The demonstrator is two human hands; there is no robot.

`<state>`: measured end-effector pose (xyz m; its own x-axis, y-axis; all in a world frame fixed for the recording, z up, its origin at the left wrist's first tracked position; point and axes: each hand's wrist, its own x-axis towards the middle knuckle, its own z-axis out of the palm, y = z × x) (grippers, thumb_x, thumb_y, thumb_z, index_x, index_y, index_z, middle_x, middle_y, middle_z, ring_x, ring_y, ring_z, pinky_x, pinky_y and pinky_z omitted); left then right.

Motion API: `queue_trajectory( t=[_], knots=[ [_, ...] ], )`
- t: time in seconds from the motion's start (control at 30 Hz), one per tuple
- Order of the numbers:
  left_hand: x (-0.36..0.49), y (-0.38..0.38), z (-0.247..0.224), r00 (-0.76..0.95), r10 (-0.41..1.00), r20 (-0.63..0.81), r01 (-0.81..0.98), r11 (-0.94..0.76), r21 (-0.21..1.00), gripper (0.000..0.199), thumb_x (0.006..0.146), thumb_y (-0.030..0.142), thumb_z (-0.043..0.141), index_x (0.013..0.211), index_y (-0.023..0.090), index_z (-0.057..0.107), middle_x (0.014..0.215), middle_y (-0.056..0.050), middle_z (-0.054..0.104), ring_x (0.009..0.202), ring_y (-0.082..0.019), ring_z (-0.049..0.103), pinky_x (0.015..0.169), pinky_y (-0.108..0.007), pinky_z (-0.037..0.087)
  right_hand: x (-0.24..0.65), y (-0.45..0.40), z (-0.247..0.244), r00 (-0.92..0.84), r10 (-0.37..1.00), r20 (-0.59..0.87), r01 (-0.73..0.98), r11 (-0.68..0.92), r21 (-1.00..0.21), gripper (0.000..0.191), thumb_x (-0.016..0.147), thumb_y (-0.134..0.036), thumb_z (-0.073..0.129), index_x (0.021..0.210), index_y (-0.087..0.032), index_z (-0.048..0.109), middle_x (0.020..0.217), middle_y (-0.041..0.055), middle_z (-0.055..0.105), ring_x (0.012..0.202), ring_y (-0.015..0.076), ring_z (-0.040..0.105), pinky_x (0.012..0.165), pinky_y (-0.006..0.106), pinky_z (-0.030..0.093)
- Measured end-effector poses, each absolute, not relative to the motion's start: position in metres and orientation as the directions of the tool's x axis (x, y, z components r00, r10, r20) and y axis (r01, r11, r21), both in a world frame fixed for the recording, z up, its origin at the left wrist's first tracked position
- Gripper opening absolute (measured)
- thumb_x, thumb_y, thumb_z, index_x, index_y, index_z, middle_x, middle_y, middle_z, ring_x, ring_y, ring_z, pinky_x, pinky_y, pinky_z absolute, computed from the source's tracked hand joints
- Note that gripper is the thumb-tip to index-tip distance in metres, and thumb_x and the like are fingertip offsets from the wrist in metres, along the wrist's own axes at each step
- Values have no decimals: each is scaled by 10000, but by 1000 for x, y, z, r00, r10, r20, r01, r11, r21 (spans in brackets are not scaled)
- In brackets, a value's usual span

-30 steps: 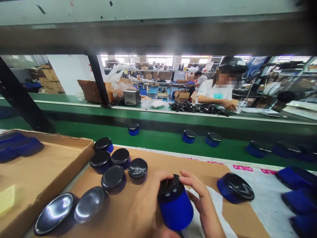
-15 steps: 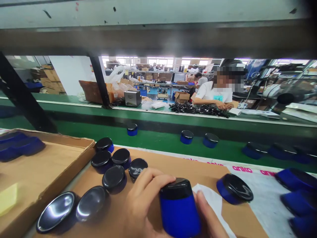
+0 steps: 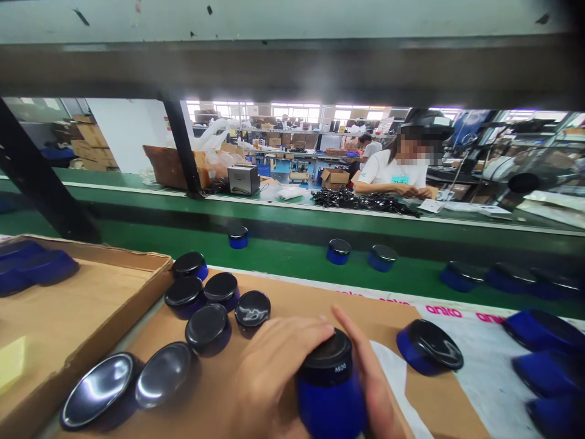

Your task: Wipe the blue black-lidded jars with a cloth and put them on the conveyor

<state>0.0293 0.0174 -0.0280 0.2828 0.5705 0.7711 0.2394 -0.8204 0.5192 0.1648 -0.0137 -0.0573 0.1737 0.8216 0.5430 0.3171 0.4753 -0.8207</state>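
Observation:
Both hands hold a blue cylindrical device with a black cap (image 3: 331,390) at the bottom middle. White lettering that looks like "DC5V" shows on the cap's side. My left hand (image 3: 274,356) curls around the device from the left, its fingertips on the cap's rim. Against the right side lies my right hand (image 3: 375,384), with one finger raised along the cap. Palms and undersides are partly out of sight. Left of my hands, several like devices stand grouped on brown cardboard (image 3: 292,299), among them a black-topped device (image 3: 253,308). Another device (image 3: 429,346) sits to the right.
At left is a shallow cardboard box (image 3: 105,317) with blue pieces and a yellow block (image 3: 11,363). Several devices stand on the green belt (image 3: 283,253). An overhead shelf beam (image 3: 292,67) crosses the top. Across the belt, a co-worker (image 3: 393,171) handles something beside black cables (image 3: 361,201).
The held device has turned, so lettering on its cap now faces me. My right hand has come higher along its side, and my left fingers lie further over the rim.

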Motion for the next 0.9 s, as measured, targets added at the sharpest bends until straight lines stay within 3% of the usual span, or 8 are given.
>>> queue_trajectory(
  t=[0.07,0.17,0.27,0.4,0.53,0.6,0.7,0.9],
  knots=[
    [27,23,-29,382,556,738,114,-821,559,447,840,417,609,1245,239,542,1178,-67,689,1051,-215,656,897,-283,507,168,-17,-52,155,822,549,374,465,-802,476,969,-475,377,1424,-338,355,1347,68,553,1178,203,591,884,295,566],
    [22,27,-22,546,576,608,-5,-724,690,474,846,524,555,1214,227,573,1105,-82,696,972,-221,661,834,-284,523,181,-23,-35,-38,799,600,598,500,-627,551,821,-552,616,1319,-351,496,1386,25,496,1231,215,539,967,283,511],
    [21,26,-10,629,563,535,0,-689,725,344,848,380,563,1144,215,619,1003,-70,701,889,-211,646,775,-286,513,197,-24,-21,-251,699,669,637,640,-430,441,839,-342,675,1264,-318,561,1205,-7,626,1088,113,619,935,150,496],
    [21,22,-2,762,531,370,85,-649,756,422,798,141,647,1211,201,580,1163,-86,681,1048,-210,630,933,-278,476,207,-20,-16,-176,704,688,626,619,-474,238,906,-160,559,1076,-268,684,1022,-26,703,956,74,653,843,123,523],
    [19,19,-16,607,599,523,34,-677,736,566,734,213,738,1256,268,527,1142,-27,679,1009,-191,643,895,-251,490,203,-23,-12,45,733,679,613,516,-598,201,912,-168,542,977,-299,678,934,-79,717,846,65,674,768,119,514],
    [18,19,-21,543,667,510,103,-656,748,567,676,209,768,1196,277,552,1093,-9,682,966,-190,646,855,-256,504,201,-24,-10,100,713,693,598,514,-615,197,927,-183,512,934,-299,671,899,-85,711,797,68,673,747,128,511],
    [19,19,-23,543,690,479,216,-666,714,547,653,140,728,1152,273,548,1069,-6,688,931,-194,641,823,-280,510,199,-23,-13,2,641,768,671,568,-476,127,894,-218,579,994,-259,646,935,-39,692,842,86,657,779,150,514],
    [26,20,-31,421,654,628,289,-753,591,519,623,113,580,1123,247,540,1014,-33,710,836,-215,653,708,-306,515,205,-16,-28,-325,507,798,784,617,-72,308,796,-123,674,1092,-187,622,951,38,702,884,149,655,771,262,538]
  ],
)
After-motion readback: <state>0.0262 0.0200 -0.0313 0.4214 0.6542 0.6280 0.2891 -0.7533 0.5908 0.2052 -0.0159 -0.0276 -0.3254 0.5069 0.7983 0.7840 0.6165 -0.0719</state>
